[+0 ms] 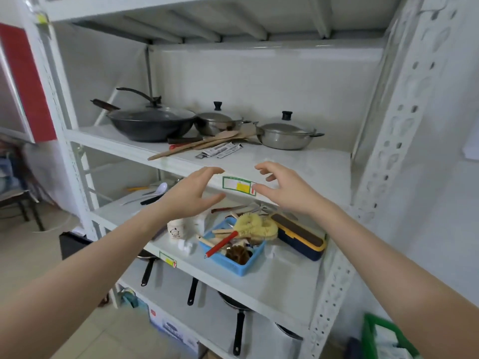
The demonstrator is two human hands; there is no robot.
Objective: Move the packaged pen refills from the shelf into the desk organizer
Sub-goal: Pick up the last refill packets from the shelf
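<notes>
Both hands were held out before a white metal shelf (298, 167); the left hand (193, 194) and the right hand (283, 189) were seen with fingers spread and loosely bent, nothing being gripped by either; both were poised in front of the shelf's front edge, short of the packaged pen refills (220, 150). The refills, a small heap of narrow printed sachets, were found lying flat near the front of that shelf, just beside and partly under a set of wooden spatulas (197, 145); their print could not be read. Behind them a dark wok (150, 124) with a glass lid and two lidded steel pots (285, 136) were ranged along the back.

A green-bordered label (239, 186) with a yellow patch was fixed to the shelf edge between the hands; its writing could not be made out; a similar label was seen on the shelf below. There a blue basket (233, 265) of brushes and utensils, a navy and yellow box (300, 238) and a small white bottle (175, 229) were kept; frying pans were stored lower still. The rack was set against a white wall; the floor was laid with pale tiles; a green crate (368, 338) was seen at lower right.
</notes>
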